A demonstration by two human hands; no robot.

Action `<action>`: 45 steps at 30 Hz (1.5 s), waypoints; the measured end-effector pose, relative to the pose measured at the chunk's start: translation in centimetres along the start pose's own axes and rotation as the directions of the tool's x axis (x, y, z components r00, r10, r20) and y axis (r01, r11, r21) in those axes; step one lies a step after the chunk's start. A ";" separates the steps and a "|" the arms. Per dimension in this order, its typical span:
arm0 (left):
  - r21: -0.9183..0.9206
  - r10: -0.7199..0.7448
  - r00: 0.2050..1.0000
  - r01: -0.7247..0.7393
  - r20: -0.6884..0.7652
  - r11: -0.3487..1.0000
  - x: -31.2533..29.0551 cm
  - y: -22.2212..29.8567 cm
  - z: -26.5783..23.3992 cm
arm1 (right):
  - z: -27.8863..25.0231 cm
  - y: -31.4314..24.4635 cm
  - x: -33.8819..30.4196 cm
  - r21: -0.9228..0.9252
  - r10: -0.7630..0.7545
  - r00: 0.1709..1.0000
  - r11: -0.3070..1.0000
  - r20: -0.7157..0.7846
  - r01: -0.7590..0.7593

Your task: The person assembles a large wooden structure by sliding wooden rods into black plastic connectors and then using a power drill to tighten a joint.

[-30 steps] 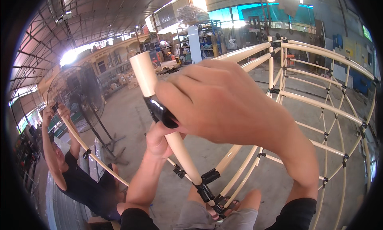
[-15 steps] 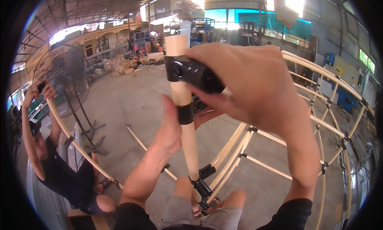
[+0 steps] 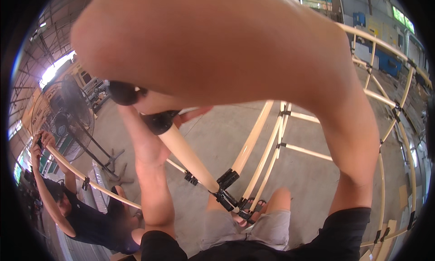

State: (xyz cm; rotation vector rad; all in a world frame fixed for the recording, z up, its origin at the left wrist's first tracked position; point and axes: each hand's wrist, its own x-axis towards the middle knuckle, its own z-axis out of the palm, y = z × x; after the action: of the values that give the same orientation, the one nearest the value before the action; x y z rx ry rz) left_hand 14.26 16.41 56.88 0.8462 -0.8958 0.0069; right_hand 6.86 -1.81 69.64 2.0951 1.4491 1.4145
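A tan pipe [image 3: 190,159] rises at a slant in front of me, leaning left. Its lower end sits in black pipe joints [image 3: 225,198] between my knees. My left hand [image 3: 152,145] is wrapped round the upper pipe at a black clamp [image 3: 158,121], fingertips showing on its right side. Across the top, very close, reaches my right arm; my right hand [image 3: 106,39] closes over the black pipe joint [image 3: 121,93] at the pipe's upper end. Its fingers are mostly hidden, and only the joint's rounded end shows below the hand.
To the left, a seated co-worker [image 3: 90,220] holds up a curved tan pipe [image 3: 108,188] with black clamps. Behind stands a large floor fan [image 3: 63,114]. A frame of tan pipes [image 3: 385,100] spans the right side. More pipes [image 3: 256,143] run away from my feet across the concrete floor.
The upright pipe has tilted to the left, its top swinging over with both hands on it. My right arm has come up close, across the view. The view itself has shifted slightly.
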 end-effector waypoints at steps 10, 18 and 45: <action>0.499 0.496 0.809 -0.304 -0.315 0.812 0.6 1.2 0.4 | 0.6 1.8 -1.5 0.057 -0.110 0.972 0.991 -0.210 0.124; 0.589 0.299 0.943 -0.161 -0.145 0.792 1.5 1.4 3.4 | 7.4 6.1 -7.2 0.332 0.180 0.932 0.941 -0.315 -0.069; 0.729 0.454 0.861 -0.156 -0.230 0.666 1.9 0.7 3.4 | 14.6 7.1 -5.9 0.506 0.487 0.726 0.834 -0.486 -0.221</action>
State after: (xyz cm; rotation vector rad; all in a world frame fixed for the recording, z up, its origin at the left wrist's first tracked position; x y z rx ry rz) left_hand 12.97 14.03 59.79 1.3180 -0.6260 0.8548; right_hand 22.53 -5.49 63.37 2.4149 1.7465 2.2710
